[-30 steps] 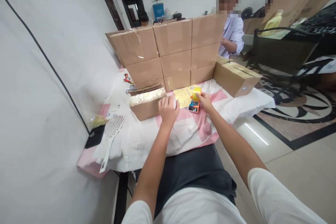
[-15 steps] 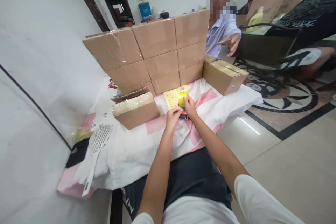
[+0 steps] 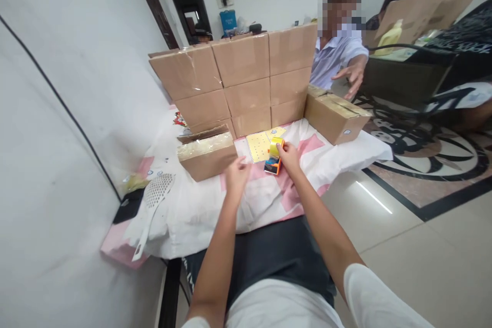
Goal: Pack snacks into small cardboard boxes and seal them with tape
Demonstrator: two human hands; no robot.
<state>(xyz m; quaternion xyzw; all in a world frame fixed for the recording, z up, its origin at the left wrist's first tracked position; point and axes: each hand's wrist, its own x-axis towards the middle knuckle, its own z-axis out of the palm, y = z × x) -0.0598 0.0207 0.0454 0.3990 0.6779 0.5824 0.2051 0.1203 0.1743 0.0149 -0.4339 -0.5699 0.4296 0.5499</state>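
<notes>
My right hand (image 3: 289, 156) grips a tape dispenser (image 3: 272, 165) by its upper right side. The dispenser has an orange frame, a dark lower end and a yellow roll of tape on top. It is just above or on the cloth-covered table; which one, I cannot tell. To its left, apart from it, is my left hand (image 3: 237, 177), slightly blurred, with fingers loosely bent and a little apart. No object shows in that hand. Just beyond it is a small cardboard box (image 3: 209, 159). A pink, white and yellow cloth (image 3: 192, 210) lies beneath.
A tall wall of cardboard (image 3: 246, 82) stands across the far side. Another cardboard box (image 3: 338, 115) sits at the right. On the left are a white slotted skimmer (image 3: 159, 192) and a black pouch (image 3: 128, 206). A person's hand (image 3: 351, 77) reaches out behind the right box.
My left hand has moved away from the tape dispenser, to the left. The dispenser, still in my right hand, now shows more of its lower end. The view has shifted slightly.
</notes>
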